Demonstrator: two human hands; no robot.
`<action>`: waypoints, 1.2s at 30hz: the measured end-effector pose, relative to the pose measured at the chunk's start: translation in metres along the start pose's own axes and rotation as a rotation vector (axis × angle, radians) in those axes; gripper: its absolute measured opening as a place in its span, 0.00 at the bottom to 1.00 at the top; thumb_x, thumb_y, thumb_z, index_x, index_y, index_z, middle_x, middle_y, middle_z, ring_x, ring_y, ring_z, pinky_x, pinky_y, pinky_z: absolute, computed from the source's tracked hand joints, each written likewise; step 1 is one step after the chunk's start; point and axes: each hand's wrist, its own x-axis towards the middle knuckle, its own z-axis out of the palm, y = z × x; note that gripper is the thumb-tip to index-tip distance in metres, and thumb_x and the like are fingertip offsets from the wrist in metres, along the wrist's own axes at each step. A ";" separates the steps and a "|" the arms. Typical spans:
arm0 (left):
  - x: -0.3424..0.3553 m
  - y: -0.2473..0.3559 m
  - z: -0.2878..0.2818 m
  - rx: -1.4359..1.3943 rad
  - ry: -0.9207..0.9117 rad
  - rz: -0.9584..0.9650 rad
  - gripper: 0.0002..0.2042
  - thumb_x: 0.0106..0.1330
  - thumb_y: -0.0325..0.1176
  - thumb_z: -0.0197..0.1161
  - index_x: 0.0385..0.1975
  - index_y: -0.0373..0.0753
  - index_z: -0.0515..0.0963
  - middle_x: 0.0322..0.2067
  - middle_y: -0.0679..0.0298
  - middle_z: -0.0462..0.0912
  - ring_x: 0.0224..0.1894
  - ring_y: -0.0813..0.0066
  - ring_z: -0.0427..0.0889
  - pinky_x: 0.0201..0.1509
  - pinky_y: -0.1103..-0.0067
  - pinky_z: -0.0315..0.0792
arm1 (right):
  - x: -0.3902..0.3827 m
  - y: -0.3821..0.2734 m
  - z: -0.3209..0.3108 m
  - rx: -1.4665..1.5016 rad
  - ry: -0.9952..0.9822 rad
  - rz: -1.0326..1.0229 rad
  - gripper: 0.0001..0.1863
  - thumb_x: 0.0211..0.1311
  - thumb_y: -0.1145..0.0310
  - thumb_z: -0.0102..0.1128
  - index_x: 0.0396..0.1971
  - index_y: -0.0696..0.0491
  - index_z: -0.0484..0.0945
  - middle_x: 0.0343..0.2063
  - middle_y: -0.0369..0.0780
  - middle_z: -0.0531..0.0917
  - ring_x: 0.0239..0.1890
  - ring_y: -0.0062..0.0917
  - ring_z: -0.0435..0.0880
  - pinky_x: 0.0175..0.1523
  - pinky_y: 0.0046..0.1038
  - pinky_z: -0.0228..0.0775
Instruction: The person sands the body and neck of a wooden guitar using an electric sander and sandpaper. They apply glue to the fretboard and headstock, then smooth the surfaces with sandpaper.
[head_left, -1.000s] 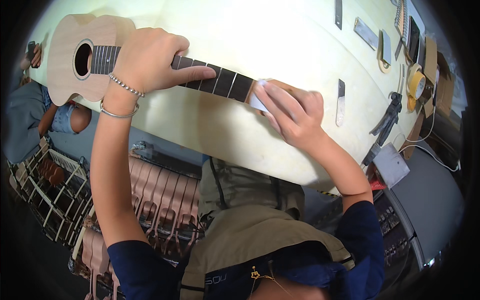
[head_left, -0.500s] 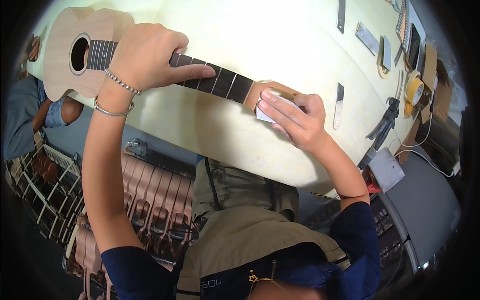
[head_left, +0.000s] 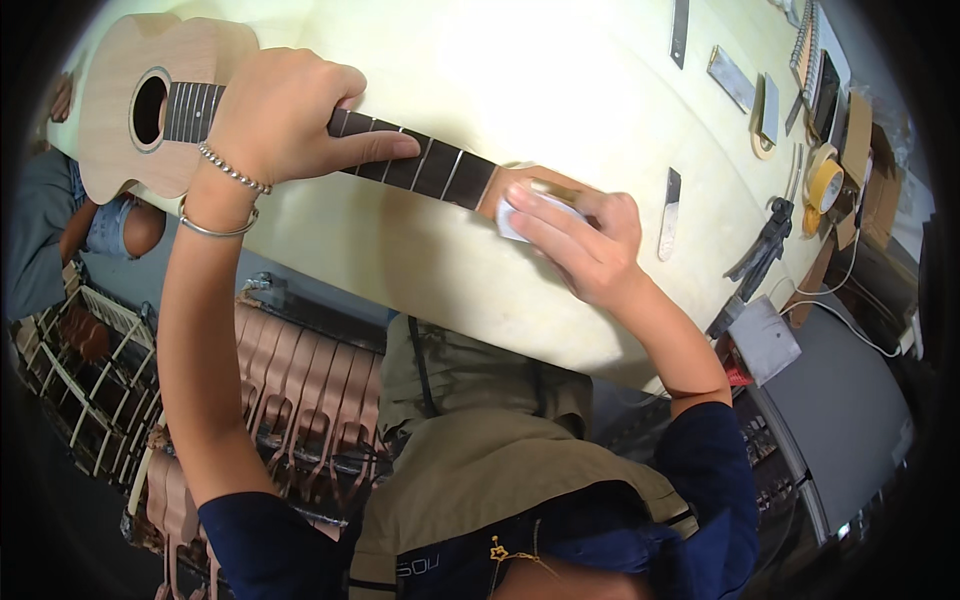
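A small unfinished guitar-shaped instrument [head_left: 112,110], perhaps a ukulele, lies on the pale table, its body at the far left and its headstock [head_left: 489,192] toward the right. My left hand [head_left: 285,115] is wrapped round the neck, its thumb stretched along the dark fretboard [head_left: 438,172]. My right hand [head_left: 585,240] presses a folded piece of white paper [head_left: 508,222], which looks like sandpaper, against the headstock just past the end of the fretboard. Its fingers cover much of the paper and the headstock.
On the pale table [head_left: 400,260] at right lie a flat blade-like tool [head_left: 669,215], metal plates [head_left: 731,79], a yellow tape roll [head_left: 825,185] and a black clamp [head_left: 765,240]. Wooden necks [head_left: 300,380] hang on a rack below. Another person [head_left: 40,230] sits at the far left.
My right hand has slid slightly left along the headstock with the white paper, nearer the end of the fretboard. My left hand keeps its hold. The whole view has shifted a little.
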 end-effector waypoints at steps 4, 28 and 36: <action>0.003 -0.001 -0.001 0.033 -0.027 -0.002 0.29 0.49 0.61 0.65 0.10 0.41 0.61 0.09 0.58 0.62 0.16 0.54 0.67 0.21 0.68 0.57 | -0.003 0.000 -0.002 -0.047 0.021 -0.007 0.12 0.44 0.63 0.65 0.33 0.44 0.81 0.42 0.25 0.83 0.27 0.20 0.66 0.32 0.20 0.53; 0.002 0.000 0.000 0.032 -0.048 -0.047 0.30 0.49 0.62 0.63 0.10 0.40 0.62 0.09 0.57 0.64 0.17 0.54 0.68 0.22 0.67 0.59 | -0.005 -0.012 -0.004 -0.103 -0.017 0.028 0.21 0.39 0.71 0.68 0.40 0.47 0.78 0.47 0.30 0.82 0.30 0.20 0.69 0.34 0.21 0.52; 0.001 0.002 -0.005 0.009 -0.056 -0.071 0.29 0.47 0.61 0.65 0.10 0.40 0.65 0.11 0.55 0.67 0.17 0.53 0.69 0.22 0.67 0.61 | -0.021 0.002 -0.033 0.166 -0.115 0.365 0.16 0.47 0.72 0.64 0.40 0.49 0.80 0.45 0.34 0.84 0.27 0.22 0.69 0.35 0.22 0.56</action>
